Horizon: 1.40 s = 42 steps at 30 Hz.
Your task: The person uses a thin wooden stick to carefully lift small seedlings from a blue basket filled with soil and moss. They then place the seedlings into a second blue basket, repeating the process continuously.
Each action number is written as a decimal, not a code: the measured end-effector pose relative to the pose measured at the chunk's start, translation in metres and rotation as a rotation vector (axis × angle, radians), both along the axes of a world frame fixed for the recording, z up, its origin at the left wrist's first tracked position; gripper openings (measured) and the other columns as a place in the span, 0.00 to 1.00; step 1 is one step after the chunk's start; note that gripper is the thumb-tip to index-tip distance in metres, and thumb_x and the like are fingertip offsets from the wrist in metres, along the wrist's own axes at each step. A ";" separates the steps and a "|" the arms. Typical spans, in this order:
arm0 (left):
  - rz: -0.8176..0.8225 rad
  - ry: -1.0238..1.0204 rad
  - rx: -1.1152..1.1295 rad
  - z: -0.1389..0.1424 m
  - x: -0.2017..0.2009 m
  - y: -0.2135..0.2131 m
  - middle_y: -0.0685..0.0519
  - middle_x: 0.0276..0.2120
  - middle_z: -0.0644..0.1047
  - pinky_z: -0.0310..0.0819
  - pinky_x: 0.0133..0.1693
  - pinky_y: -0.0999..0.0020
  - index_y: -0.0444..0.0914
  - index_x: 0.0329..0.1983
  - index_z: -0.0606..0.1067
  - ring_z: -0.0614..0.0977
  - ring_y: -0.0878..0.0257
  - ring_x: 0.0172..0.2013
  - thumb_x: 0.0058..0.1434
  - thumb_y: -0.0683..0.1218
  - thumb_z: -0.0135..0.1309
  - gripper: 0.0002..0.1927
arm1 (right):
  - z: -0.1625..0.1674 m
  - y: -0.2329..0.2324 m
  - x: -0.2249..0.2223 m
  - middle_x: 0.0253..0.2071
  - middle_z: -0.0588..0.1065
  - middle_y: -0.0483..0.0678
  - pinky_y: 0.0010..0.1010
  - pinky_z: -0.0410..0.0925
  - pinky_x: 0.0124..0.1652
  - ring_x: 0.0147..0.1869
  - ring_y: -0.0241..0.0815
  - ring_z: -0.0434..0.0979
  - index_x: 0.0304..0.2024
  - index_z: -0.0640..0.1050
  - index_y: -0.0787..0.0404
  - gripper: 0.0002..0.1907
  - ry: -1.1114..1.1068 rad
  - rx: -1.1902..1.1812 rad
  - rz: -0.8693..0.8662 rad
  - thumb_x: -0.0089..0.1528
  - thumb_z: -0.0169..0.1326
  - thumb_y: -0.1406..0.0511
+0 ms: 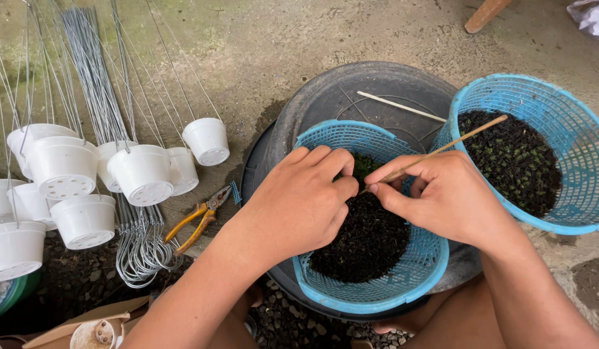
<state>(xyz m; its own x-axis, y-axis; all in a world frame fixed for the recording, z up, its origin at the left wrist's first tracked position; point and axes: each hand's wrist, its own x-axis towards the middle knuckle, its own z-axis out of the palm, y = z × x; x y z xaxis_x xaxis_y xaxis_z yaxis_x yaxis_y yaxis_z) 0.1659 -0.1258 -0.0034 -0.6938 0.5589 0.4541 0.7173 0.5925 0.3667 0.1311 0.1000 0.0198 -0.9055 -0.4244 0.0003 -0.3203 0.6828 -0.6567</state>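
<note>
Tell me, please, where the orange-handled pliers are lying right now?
In the head view, the pliers lie on the ground left of the left hand, between the white hanging pots and the black tub.

Bare concrete floor point(280, 45), mossy at left. Upturned dark round tub point(377, 90) under the hands; yellow-handled pliers point(199, 220) left of them; white perforated pots point(86, 187) with wire hangers point(96, 71) farther left; gravel point(293, 326) below.

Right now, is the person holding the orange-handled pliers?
No. The pliers lie on the ground beside the white pots, while the right hand pinches a thin stick.
</note>
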 end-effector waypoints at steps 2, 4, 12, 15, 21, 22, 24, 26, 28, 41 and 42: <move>0.002 -0.005 0.000 0.000 0.000 0.000 0.53 0.39 0.74 0.66 0.45 0.59 0.38 0.34 0.81 0.76 0.56 0.44 0.52 0.43 0.60 0.08 | 0.000 0.000 -0.001 0.19 0.81 0.44 0.24 0.60 0.16 0.13 0.27 0.69 0.36 0.87 0.57 0.09 0.013 0.014 -0.003 0.52 0.64 0.66; 0.003 -0.006 0.001 0.000 -0.001 0.000 0.52 0.39 0.74 0.66 0.45 0.59 0.38 0.34 0.81 0.76 0.56 0.44 0.52 0.43 0.60 0.07 | -0.001 0.000 -0.002 0.19 0.81 0.44 0.24 0.60 0.15 0.13 0.27 0.68 0.37 0.87 0.57 0.10 -0.007 0.013 -0.016 0.53 0.63 0.66; 0.001 -0.008 0.005 -0.001 0.000 -0.001 0.52 0.39 0.74 0.66 0.45 0.58 0.37 0.34 0.80 0.76 0.55 0.44 0.51 0.43 0.60 0.08 | -0.002 0.003 -0.001 0.19 0.81 0.43 0.23 0.59 0.15 0.12 0.27 0.67 0.36 0.87 0.57 0.08 0.035 -0.002 0.043 0.53 0.64 0.66; 0.002 -0.005 0.011 -0.001 0.000 -0.001 0.52 0.39 0.74 0.66 0.45 0.58 0.37 0.34 0.80 0.76 0.56 0.44 0.51 0.43 0.60 0.08 | -0.002 0.003 -0.002 0.17 0.80 0.43 0.23 0.58 0.15 0.12 0.27 0.67 0.36 0.87 0.58 0.09 0.035 0.018 0.030 0.53 0.64 0.66; 0.003 -0.010 0.008 -0.002 -0.001 -0.001 0.52 0.39 0.74 0.66 0.45 0.59 0.37 0.34 0.80 0.76 0.56 0.44 0.52 0.43 0.60 0.08 | -0.006 0.003 -0.001 0.16 0.77 0.42 0.21 0.56 0.16 0.13 0.24 0.63 0.38 0.86 0.58 0.09 -0.006 -0.041 -0.021 0.56 0.64 0.66; 0.003 -0.012 0.007 -0.002 -0.001 -0.001 0.52 0.39 0.74 0.66 0.45 0.59 0.37 0.34 0.80 0.76 0.56 0.44 0.52 0.43 0.60 0.07 | -0.006 0.003 0.000 0.13 0.75 0.44 0.21 0.55 0.16 0.13 0.24 0.62 0.38 0.86 0.58 0.08 -0.033 -0.037 -0.053 0.56 0.64 0.65; 0.004 -0.016 0.006 -0.002 0.000 -0.001 0.52 0.39 0.74 0.66 0.45 0.59 0.37 0.34 0.80 0.76 0.56 0.44 0.52 0.43 0.60 0.07 | -0.007 0.003 0.000 0.11 0.73 0.44 0.21 0.53 0.16 0.13 0.24 0.60 0.38 0.87 0.59 0.08 -0.057 -0.044 -0.089 0.57 0.64 0.65; 0.002 -0.012 0.010 -0.002 -0.001 -0.001 0.52 0.39 0.74 0.66 0.45 0.59 0.37 0.34 0.80 0.76 0.56 0.44 0.51 0.43 0.60 0.07 | -0.007 0.002 0.001 0.11 0.74 0.43 0.21 0.53 0.16 0.13 0.23 0.60 0.38 0.87 0.59 0.08 -0.051 -0.065 -0.095 0.57 0.64 0.65; 0.002 -0.005 0.010 -0.002 -0.001 0.000 0.52 0.39 0.74 0.66 0.45 0.59 0.37 0.33 0.80 0.76 0.56 0.44 0.51 0.43 0.60 0.07 | -0.006 0.001 0.001 0.14 0.75 0.40 0.19 0.54 0.16 0.15 0.21 0.61 0.39 0.87 0.59 0.08 0.001 -0.085 -0.074 0.58 0.63 0.65; 0.014 -0.009 -0.004 -0.002 -0.001 0.000 0.53 0.39 0.73 0.66 0.46 0.59 0.38 0.32 0.81 0.75 0.56 0.44 0.51 0.44 0.60 0.06 | -0.006 0.001 0.000 0.25 0.84 0.44 0.21 0.61 0.16 0.15 0.24 0.68 0.38 0.87 0.58 0.09 0.020 -0.050 -0.057 0.55 0.64 0.66; 0.014 -0.011 -0.005 -0.002 -0.001 0.000 0.53 0.39 0.73 0.66 0.46 0.59 0.38 0.31 0.81 0.75 0.56 0.44 0.51 0.44 0.60 0.06 | -0.006 0.001 0.000 0.25 0.84 0.44 0.21 0.60 0.16 0.15 0.24 0.68 0.38 0.87 0.58 0.09 0.018 -0.047 -0.064 0.55 0.64 0.66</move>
<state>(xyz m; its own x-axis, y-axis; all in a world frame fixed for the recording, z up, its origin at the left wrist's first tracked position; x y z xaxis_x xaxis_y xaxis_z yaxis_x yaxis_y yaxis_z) 0.1651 -0.1255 -0.0054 -0.7066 0.5514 0.4435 0.7047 0.6047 0.3711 0.1308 0.1009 0.0136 -0.9304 -0.3649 0.0352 -0.2889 0.6707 -0.6832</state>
